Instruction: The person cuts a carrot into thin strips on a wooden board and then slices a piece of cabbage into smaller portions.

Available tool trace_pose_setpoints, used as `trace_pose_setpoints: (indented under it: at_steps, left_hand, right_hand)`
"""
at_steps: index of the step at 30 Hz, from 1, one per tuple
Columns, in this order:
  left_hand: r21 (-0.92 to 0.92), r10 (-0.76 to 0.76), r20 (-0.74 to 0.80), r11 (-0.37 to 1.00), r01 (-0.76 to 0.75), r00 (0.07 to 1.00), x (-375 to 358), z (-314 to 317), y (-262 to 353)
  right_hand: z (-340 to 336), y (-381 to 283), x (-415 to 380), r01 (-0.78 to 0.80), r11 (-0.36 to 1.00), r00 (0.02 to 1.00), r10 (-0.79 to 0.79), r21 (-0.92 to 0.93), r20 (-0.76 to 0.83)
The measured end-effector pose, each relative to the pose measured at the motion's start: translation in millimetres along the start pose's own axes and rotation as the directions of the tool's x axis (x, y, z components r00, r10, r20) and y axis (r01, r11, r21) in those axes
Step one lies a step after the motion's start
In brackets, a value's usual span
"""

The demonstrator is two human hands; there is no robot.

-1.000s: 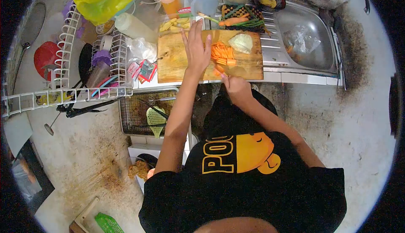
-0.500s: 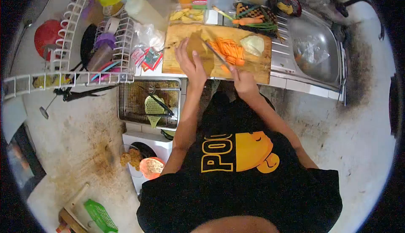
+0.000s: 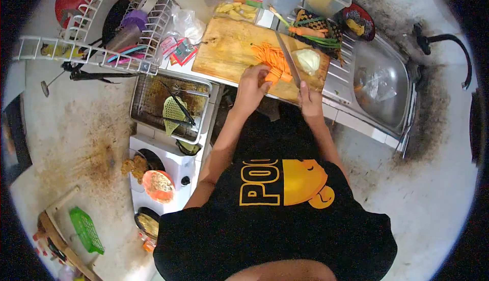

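Observation:
A wooden cutting board [image 3: 224, 52] lies on the counter in front of me. My right hand [image 3: 310, 102] is wrapped round the handle of a knife [image 3: 289, 59], its blade pointing away over the board. With bent fingers, my left hand [image 3: 250, 90] grips carrot pieces [image 3: 275, 75] at the board's near edge, left of the blade. Just beyond them sits a pile of carrot strips [image 3: 269, 53]. A pale cut vegetable, perhaps cabbage [image 3: 308, 61], rests to the right of the knife.
A tray of yellow slices [image 3: 237, 11] stands behind the board. Carrots and green stalks [image 3: 310, 32] lie at the back right, beside the steel sink [image 3: 379, 97]. Left are plastic packets [image 3: 179, 51], a white dish rack [image 3: 86, 44] and a deep fryer basin [image 3: 145, 100].
My left hand has come down from the board's bare left part to the carrot pieces. The knife has swung from left of the carrot strips to their right.

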State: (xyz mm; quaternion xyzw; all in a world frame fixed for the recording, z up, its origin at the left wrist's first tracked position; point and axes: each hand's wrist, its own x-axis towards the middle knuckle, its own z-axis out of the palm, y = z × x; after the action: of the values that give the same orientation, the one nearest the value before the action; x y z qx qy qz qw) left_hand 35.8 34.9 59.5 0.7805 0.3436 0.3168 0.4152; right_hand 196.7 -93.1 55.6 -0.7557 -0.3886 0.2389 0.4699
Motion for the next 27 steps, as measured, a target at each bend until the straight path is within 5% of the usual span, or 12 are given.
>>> trace_pose_setpoints:
  at_steps: [1,6,9,12,16,20,27]
  left_hand:
    - [-0.025,-0.091,0.009,0.996,0.091,0.996,0.3,1.6,2.6]
    - [-0.234,-0.377,-0.055,0.905,0.355,0.925,-6.3,5.4,12.0]
    - [0.066,-0.331,-0.181,0.935,0.347,0.926,-1.8,10.8,11.6]
    - [0.231,-0.270,-0.365,0.901,0.368,0.891,-1.3,17.9,29.4]
    - [0.157,-0.268,-0.586,0.889,0.431,0.765,-19.0,39.8,51.8]
    - [0.261,-0.156,-0.657,0.871,0.417,0.738,-22.5,67.7,45.7]
    - [0.195,-0.306,-0.662,0.811,0.551,0.684,-20.1,72.6,37.7]
  right_hand:
    - [-4.6,2.7,1.2,-0.125,0.992,0.991,0.126,-0.020,0.047]
    - [-39.8,11.0,14.5,-0.135,0.990,0.963,0.141,-0.040,0.232]
    - [-58.4,-0.9,18.4,-0.055,0.974,0.893,0.146,-0.219,0.426]
    - [-60.5,0.4,11.8,0.075,0.986,0.877,0.005,-0.147,0.480]
    - [-66.5,32.8,22.3,0.082,0.977,0.844,0.036,-0.195,0.536]
    - [-77.1,37.0,36.4,0.191,0.947,0.812,-0.005,-0.258,0.583]
    - [-89.6,37.6,44.3,0.274,0.928,0.748,-0.040,-0.253,0.662]
